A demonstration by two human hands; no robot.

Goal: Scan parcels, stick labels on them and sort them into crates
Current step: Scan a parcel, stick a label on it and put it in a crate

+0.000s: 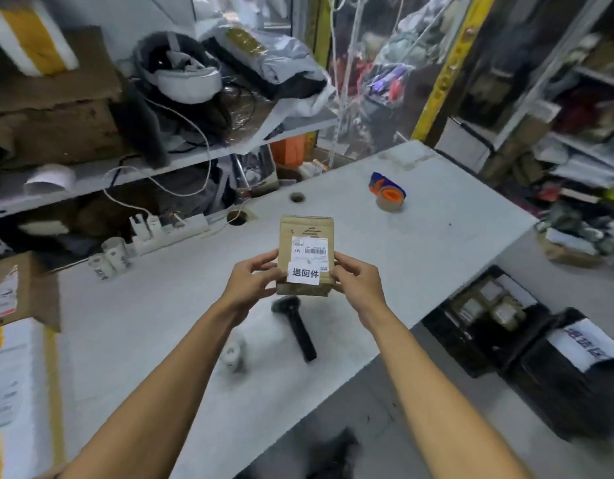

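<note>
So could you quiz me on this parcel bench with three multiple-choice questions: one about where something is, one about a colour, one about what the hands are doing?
1. Where does the black scanner lie?
A. on the table, below the held parcel
B. in a crate
C. on the shelf

2. What colour is the core of the tape roll?
A. green
B. orange
C. white

3. How is the parcel held?
A. left hand alone
B. lying on the table untouched
C. between both hands

Answers: 1 A, it lies on the grey tabletop near the wrists. 2 B, orange shows inside the roll. 3 C, the left hand and right hand pinch its sides.
</note>
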